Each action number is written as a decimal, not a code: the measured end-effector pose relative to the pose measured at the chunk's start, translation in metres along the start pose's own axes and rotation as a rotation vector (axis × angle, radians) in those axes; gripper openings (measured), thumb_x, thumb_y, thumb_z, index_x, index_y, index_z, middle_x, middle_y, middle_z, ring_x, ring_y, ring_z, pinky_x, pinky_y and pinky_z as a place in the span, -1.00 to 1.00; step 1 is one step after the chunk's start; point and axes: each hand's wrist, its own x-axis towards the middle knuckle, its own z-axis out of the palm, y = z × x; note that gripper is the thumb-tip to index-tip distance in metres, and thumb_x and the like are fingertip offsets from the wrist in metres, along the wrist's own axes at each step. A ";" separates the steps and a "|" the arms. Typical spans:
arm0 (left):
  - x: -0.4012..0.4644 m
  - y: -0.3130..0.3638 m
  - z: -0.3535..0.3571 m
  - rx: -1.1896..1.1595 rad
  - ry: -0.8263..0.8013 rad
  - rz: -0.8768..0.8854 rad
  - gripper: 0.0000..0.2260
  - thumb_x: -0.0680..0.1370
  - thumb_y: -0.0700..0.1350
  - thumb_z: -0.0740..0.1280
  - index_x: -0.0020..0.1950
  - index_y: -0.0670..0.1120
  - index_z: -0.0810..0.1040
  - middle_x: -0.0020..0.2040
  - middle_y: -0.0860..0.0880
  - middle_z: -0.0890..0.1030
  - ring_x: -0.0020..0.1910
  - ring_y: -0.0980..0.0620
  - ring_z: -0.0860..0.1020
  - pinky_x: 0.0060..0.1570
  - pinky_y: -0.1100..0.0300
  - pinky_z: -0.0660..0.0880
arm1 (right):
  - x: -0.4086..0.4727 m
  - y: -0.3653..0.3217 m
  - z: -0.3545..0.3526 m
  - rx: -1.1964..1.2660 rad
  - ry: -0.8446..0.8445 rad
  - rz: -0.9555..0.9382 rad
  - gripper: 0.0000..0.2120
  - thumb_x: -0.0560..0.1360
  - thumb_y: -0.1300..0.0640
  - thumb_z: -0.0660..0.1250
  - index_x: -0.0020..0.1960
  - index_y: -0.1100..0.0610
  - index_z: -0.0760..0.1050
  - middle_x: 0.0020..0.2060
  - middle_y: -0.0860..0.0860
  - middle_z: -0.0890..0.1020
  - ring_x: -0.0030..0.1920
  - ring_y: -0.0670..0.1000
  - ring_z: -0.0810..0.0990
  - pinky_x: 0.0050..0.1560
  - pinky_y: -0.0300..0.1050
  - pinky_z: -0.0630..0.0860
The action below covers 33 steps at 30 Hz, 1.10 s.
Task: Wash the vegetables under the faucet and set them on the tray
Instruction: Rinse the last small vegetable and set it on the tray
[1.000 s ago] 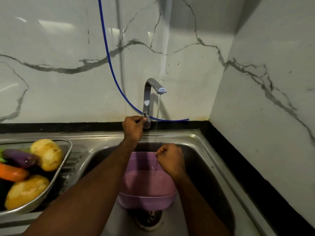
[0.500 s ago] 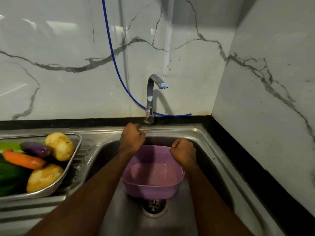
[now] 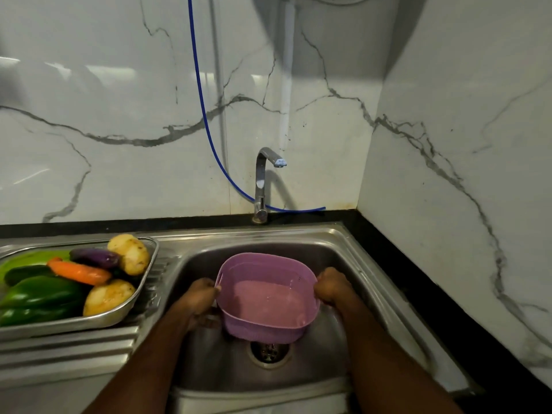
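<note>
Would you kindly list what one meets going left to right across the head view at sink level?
Steel tray of vegetables → left hand → pink plastic basin → right hand → black counter edge.

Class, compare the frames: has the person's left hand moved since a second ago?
Yes. The left hand left the faucet base, dropping toward the viewer, and now grips the pink basket rim.

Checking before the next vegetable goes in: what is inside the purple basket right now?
Only water shows inside the purple basket, held by the left hand and right hand over the sink. No vegetable is visible in it; the cloudy water hides its floor.
</note>
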 end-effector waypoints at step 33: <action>-0.077 0.021 0.021 0.076 0.327 0.427 -0.87 0.56 -0.12 0.36 -0.18 -0.09 0.52 -0.18 -0.20 0.64 -0.13 -0.22 0.64 -0.33 -0.02 0.65 | -0.095 0.025 -0.034 0.112 0.357 -0.236 -0.47 0.45 0.17 0.51 0.32 0.11 0.34 0.20 0.11 0.54 0.17 0.13 0.59 0.13 0.06 0.61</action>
